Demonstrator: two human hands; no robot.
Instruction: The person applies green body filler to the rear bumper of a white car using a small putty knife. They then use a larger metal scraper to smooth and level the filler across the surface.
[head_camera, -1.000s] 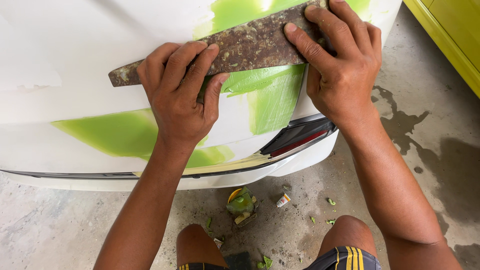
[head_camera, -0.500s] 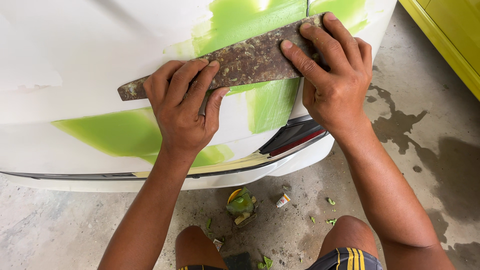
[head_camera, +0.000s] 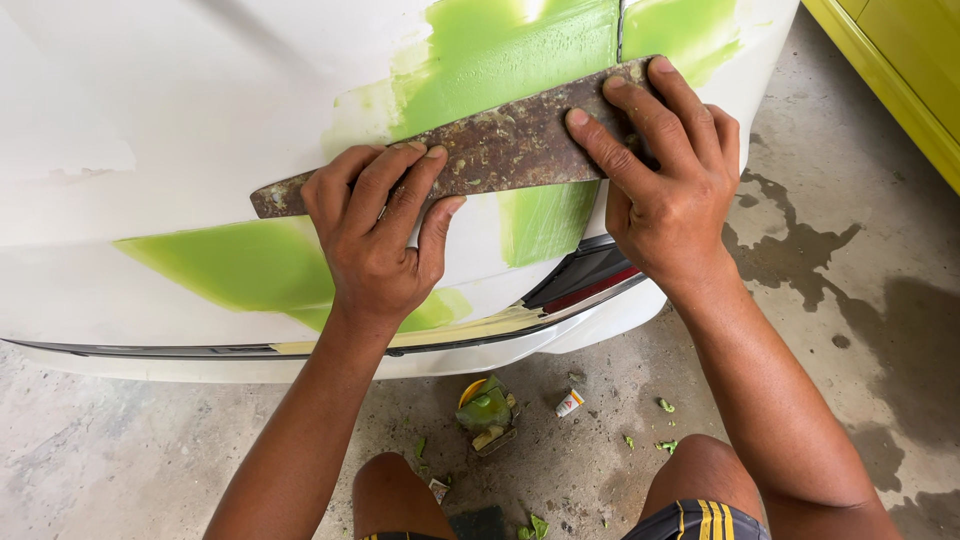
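— While you crouch at the white car panel (head_camera: 150, 110), what do your hands hold?

— Both of your hands are on one long, flat sanding board (head_camera: 480, 150), brown and crusted with dried filler. It lies against the panel, tilted, its right end higher than its left end. It crosses the large patch of green filler (head_camera: 500, 60) on the panel.

— How is your left hand placed?

— Your left hand (head_camera: 375, 240) presses on the left part of the board. The fingers are spread flat over its face, the fingertips reach its upper edge, and the thumb is below the lower edge. This is a pressing hold, not a closed fist.

— And your right hand?

— Your right hand (head_camera: 665, 185) covers the right end of the board. The fingers lie flat over the face and the tips reach the top corner. I cannot tell where the thumb sits.

— What is around you?

— A lower band of green filler (head_camera: 230, 265) runs under the board, to the left. A dark trim strip (head_camera: 580, 285) with a red line is just below your right hand. On the concrete floor (head_camera: 880, 330), between your knees, lies a small green-smeared container (head_camera: 485, 412), a small white tube (head_camera: 569, 403) near it, and green scraps. Wet stains darken the floor at the right, and a yellow body part (head_camera: 900, 70) shows in the upper right corner.
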